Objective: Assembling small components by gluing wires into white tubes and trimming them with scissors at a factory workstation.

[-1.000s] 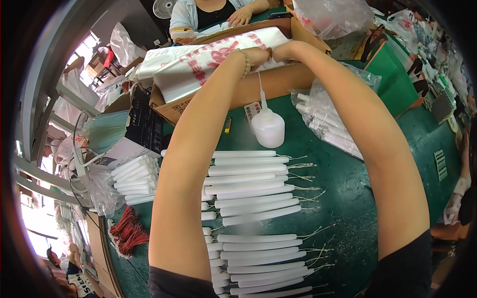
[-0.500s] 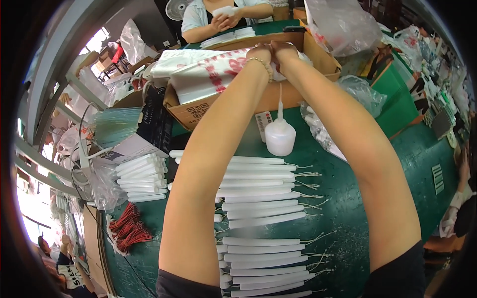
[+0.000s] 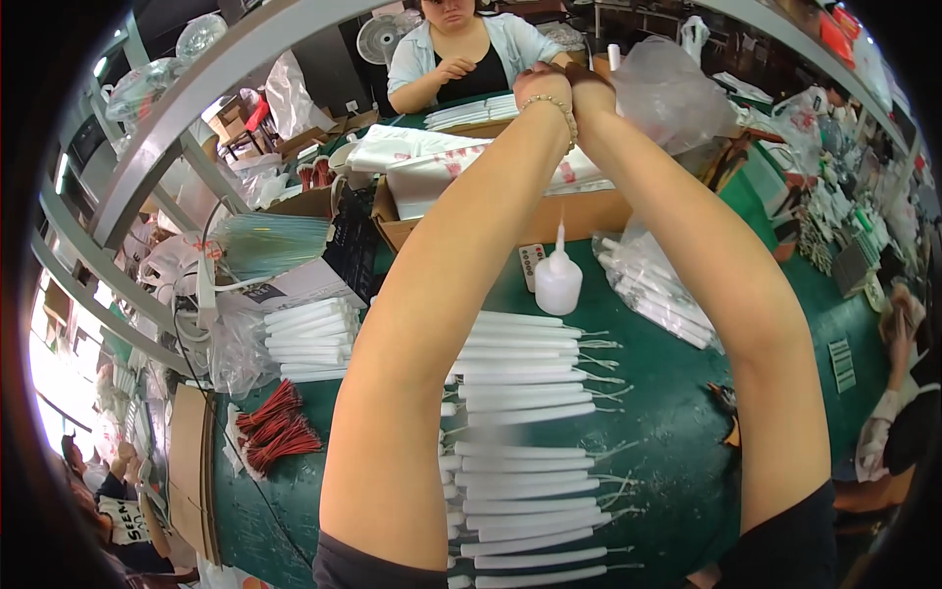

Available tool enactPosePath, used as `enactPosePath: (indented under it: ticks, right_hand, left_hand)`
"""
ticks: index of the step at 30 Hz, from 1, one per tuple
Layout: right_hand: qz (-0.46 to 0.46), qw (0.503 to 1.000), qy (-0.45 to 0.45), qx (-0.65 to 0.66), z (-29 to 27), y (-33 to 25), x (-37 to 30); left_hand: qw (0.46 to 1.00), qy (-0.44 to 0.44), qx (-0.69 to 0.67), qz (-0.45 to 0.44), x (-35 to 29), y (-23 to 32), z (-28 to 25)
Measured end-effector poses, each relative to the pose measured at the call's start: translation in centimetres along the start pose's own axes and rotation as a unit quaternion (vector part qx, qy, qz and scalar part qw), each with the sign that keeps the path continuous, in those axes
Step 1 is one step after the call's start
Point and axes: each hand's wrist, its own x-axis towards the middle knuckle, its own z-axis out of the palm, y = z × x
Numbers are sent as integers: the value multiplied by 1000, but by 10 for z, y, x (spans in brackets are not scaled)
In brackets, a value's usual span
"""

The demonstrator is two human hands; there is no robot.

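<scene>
Both my arms reach forward over the cardboard box (image 3: 491, 221). My left hand (image 3: 545, 84), a beaded bracelet at its wrist, is closed beside my right hand (image 3: 591, 91), which is also curled. Their backs face me, so whatever the fingers hold is hidden. A short white cylinder (image 3: 614, 56) shows just beyond my right hand; I cannot tell whether it is held. White plastic bags with red print (image 3: 422, 191) lie in the box. Before it stands a white squeeze bottle (image 3: 558, 285) with a thin nozzle. White tubes with wire ends (image 3: 530, 404) lie in rows between my forearms.
Red wire bundles (image 3: 280, 427) and stacked white tubes (image 3: 312, 339) lie at left, near a box of clear thin rods (image 3: 270, 240). A bag of white tubes (image 3: 653, 285) rests at right. Across the table sits a person in a light-blue shirt (image 3: 407, 64).
My view has tilted up, and my hands appear farther right and above the box's far edge. The person opposite no longer shows the white thing held before; one hand is raised.
</scene>
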Motion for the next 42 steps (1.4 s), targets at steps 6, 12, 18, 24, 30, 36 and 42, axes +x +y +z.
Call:
enactPosePath:
  ticks: [6,12,18,24,30,36,42]
  right_hand:
    - [-18,1000,0,-10,-52,-33,-20]
    - [-154,962,5,-226,-139,9,-82]
    - [-11,990,86,-107,-230,71,-174]
    - [-28,977,70,-199,-247,105,-190]
    - [-19,984,47,-169,-235,106,-186]
    - [85,982,-81,-150,-246,85,-180]
    - [161,963,-149,-154,-249,40,-190]
  left_hand:
    - [985,-5,-116,-126,-81,60,10]
    - [986,-11,-135,-92,-190,37,11]
    - [960,-39,-121,-251,-307,-28,15]
    - [973,-54,-154,-161,-327,-54,5]
    - [983,-63,-144,-94,-312,-75,6]
    - [989,-140,11,-46,-304,-66,-11]
    - [969,-184,117,113,-305,-51,-54]
